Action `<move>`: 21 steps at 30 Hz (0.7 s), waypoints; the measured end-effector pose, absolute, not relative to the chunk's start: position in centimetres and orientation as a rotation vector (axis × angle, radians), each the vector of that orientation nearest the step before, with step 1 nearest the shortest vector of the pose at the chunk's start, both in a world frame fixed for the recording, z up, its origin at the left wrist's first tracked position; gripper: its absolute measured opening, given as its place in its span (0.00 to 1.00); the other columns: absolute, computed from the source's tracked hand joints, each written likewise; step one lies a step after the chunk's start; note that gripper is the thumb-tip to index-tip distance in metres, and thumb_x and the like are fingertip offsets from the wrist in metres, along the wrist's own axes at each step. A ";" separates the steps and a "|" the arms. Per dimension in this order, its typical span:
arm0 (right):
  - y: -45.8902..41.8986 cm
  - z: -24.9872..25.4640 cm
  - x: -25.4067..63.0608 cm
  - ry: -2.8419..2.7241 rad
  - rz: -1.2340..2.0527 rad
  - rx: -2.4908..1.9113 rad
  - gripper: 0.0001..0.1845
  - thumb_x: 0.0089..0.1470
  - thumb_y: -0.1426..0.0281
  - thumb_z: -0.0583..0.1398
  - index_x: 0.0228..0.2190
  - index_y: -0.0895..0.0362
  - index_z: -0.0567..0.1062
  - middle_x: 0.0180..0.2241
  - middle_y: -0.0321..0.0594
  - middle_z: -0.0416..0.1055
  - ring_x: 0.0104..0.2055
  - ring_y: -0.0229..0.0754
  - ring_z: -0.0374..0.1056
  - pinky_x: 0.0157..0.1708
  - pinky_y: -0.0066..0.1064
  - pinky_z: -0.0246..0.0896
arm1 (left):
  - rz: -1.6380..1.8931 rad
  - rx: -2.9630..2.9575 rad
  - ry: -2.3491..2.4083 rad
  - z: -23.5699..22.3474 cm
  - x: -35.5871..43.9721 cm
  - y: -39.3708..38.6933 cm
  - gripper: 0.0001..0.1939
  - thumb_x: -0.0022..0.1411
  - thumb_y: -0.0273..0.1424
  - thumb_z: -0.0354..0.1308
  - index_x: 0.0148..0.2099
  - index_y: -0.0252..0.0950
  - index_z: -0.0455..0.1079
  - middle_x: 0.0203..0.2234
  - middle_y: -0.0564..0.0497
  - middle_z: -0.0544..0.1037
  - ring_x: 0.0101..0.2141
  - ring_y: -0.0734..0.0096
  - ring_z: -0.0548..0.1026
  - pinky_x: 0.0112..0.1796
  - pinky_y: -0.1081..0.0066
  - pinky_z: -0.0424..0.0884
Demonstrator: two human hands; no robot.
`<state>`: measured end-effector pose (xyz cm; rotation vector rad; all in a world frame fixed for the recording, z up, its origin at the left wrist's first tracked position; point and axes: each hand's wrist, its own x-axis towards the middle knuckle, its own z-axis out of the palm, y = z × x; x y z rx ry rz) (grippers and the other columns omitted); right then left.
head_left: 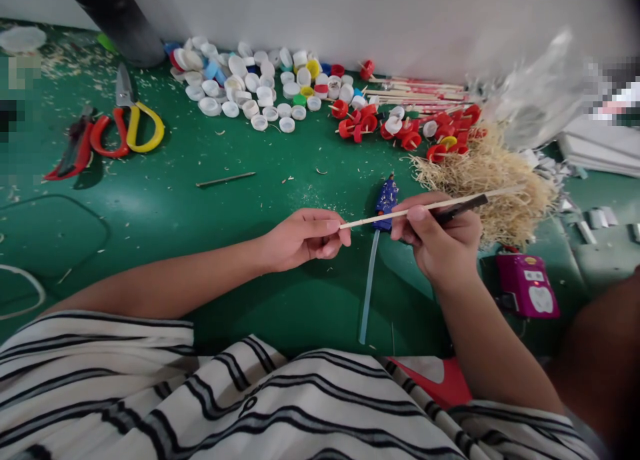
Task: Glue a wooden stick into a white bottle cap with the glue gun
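My left hand (310, 235) pinches one end of a thin bamboo skewer (367, 221) between thumb and fingers. The skewer runs rightward, tilted slightly up, across my right hand (443, 240). That hand is closed around a dark, narrow tool (463, 209), with its thumb against the skewer; fingers hide the tool's working end. Just beyond, a blue glue gun (387, 200) lies on the green table (280, 300), and a translucent glue stick (369, 287) sticks out of its back.
White and coloured bottle caps (250, 87) are heaped at the back. Red caps on sticks (357, 123) lie beside pale shavings (490, 187). Scissors (127, 117) and red-handled pruners (75, 147) rest at left. A magenta power adapter (527, 287) sits at right, near another person's arm (605, 353).
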<state>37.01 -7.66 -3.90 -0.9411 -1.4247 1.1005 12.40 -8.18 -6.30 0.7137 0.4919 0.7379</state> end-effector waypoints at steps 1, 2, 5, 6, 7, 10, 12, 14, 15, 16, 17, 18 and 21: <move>-7.7 -3.9 37.0 -1.428 1.095 -0.948 0.09 0.64 0.58 0.71 0.37 0.50 0.88 0.24 0.35 0.79 0.21 0.36 0.65 0.21 0.33 0.55 | 0.738 0.702 0.489 -6.3 12.4 -8.2 0.18 0.62 0.44 0.73 0.33 0.31 0.81 0.17 0.53 0.70 0.21 0.78 0.65 0.27 0.73 0.58; -7.7 -3.8 36.9 -1.434 1.089 -0.951 0.09 0.64 0.58 0.71 0.37 0.50 0.88 0.24 0.35 0.79 0.22 0.36 0.65 0.21 0.33 0.55 | 0.738 0.693 0.485 -6.3 12.5 -8.2 0.18 0.62 0.43 0.73 0.33 0.32 0.81 0.17 0.53 0.70 0.21 0.78 0.65 0.27 0.73 0.59; -7.9 -3.7 36.9 -1.471 1.071 -0.919 0.08 0.64 0.59 0.71 0.38 0.50 0.88 0.25 0.36 0.80 0.22 0.37 0.65 0.21 0.34 0.56 | 0.738 0.687 0.480 -6.2 12.5 -8.2 0.16 0.62 0.41 0.73 0.32 0.32 0.81 0.17 0.53 0.71 0.21 0.79 0.66 0.27 0.73 0.60; -7.9 -3.6 36.8 -1.484 1.062 -0.903 0.07 0.65 0.60 0.71 0.38 0.49 0.88 0.25 0.36 0.80 0.22 0.37 0.65 0.21 0.34 0.56 | 0.743 0.691 0.490 -6.2 12.5 -8.2 0.16 0.62 0.41 0.73 0.32 0.32 0.81 0.17 0.53 0.71 0.21 0.79 0.66 0.27 0.74 0.60; -8.0 -3.6 36.8 -1.498 1.051 -0.893 0.07 0.65 0.61 0.70 0.38 0.49 0.88 0.25 0.36 0.80 0.22 0.37 0.66 0.21 0.34 0.56 | 0.752 0.696 0.505 -6.2 12.5 -8.2 0.16 0.61 0.40 0.74 0.31 0.32 0.80 0.17 0.53 0.71 0.22 0.79 0.66 0.27 0.74 0.60; -8.1 -3.4 36.8 -1.539 1.006 -0.903 0.07 0.65 0.61 0.70 0.38 0.49 0.88 0.25 0.36 0.80 0.22 0.38 0.68 0.21 0.35 0.58 | 0.790 0.729 0.557 -6.2 12.5 -8.2 0.16 0.58 0.39 0.74 0.28 0.31 0.78 0.18 0.54 0.71 0.21 0.80 0.66 0.27 0.75 0.58; -8.2 -3.4 36.8 -1.560 0.989 -0.907 0.07 0.65 0.60 0.70 0.38 0.49 0.88 0.26 0.37 0.80 0.24 0.39 0.70 0.21 0.35 0.60 | 0.805 0.775 0.594 -6.2 12.6 -8.3 0.17 0.57 0.40 0.74 0.27 0.31 0.77 0.18 0.54 0.71 0.21 0.82 0.65 0.26 0.75 0.56; -8.2 -3.3 36.8 -1.570 0.988 -0.885 0.06 0.65 0.62 0.70 0.38 0.49 0.88 0.27 0.37 0.81 0.25 0.40 0.73 0.22 0.35 0.61 | 0.804 0.847 0.637 -6.4 12.5 -8.3 0.19 0.59 0.42 0.73 0.28 0.32 0.76 0.19 0.54 0.72 0.20 0.82 0.64 0.25 0.75 0.54; -8.3 -3.3 36.8 -1.573 0.992 -0.870 0.05 0.65 0.62 0.70 0.39 0.49 0.88 0.27 0.37 0.81 0.26 0.40 0.74 0.22 0.34 0.61 | 0.803 0.891 0.656 -6.5 12.5 -8.4 0.20 0.60 0.44 0.72 0.29 0.32 0.76 0.20 0.54 0.72 0.20 0.82 0.64 0.24 0.75 0.54; -8.3 -3.2 36.8 -1.578 0.997 -0.857 0.05 0.66 0.63 0.70 0.39 0.49 0.88 0.28 0.37 0.81 0.26 0.40 0.74 0.22 0.34 0.62 | 0.805 0.939 0.667 -6.5 12.5 -8.4 0.21 0.61 0.45 0.71 0.29 0.32 0.75 0.20 0.55 0.72 0.20 0.82 0.64 0.24 0.75 0.54; -8.3 -3.2 36.8 -1.584 1.000 -0.847 0.05 0.66 0.64 0.70 0.39 0.49 0.88 0.27 0.37 0.81 0.26 0.40 0.74 0.23 0.34 0.63 | 0.811 0.985 0.671 -6.6 12.5 -8.5 0.22 0.63 0.47 0.70 0.29 0.33 0.75 0.20 0.55 0.71 0.20 0.82 0.64 0.23 0.75 0.54; -8.3 -3.2 36.8 -1.589 0.999 -0.844 0.05 0.66 0.64 0.69 0.39 0.49 0.88 0.27 0.37 0.81 0.25 0.40 0.74 0.23 0.34 0.63 | 0.821 1.024 0.671 -6.7 12.4 -8.5 0.23 0.64 0.48 0.69 0.30 0.33 0.75 0.20 0.55 0.71 0.21 0.82 0.63 0.23 0.75 0.55; -8.2 -3.1 36.9 -1.592 1.001 -0.853 0.07 0.65 0.62 0.70 0.39 0.50 0.88 0.27 0.38 0.81 0.25 0.40 0.73 0.23 0.34 0.63 | 0.848 1.072 0.654 -7.0 12.4 -8.6 0.23 0.68 0.48 0.67 0.31 0.34 0.73 0.20 0.56 0.69 0.20 0.82 0.62 0.24 0.75 0.55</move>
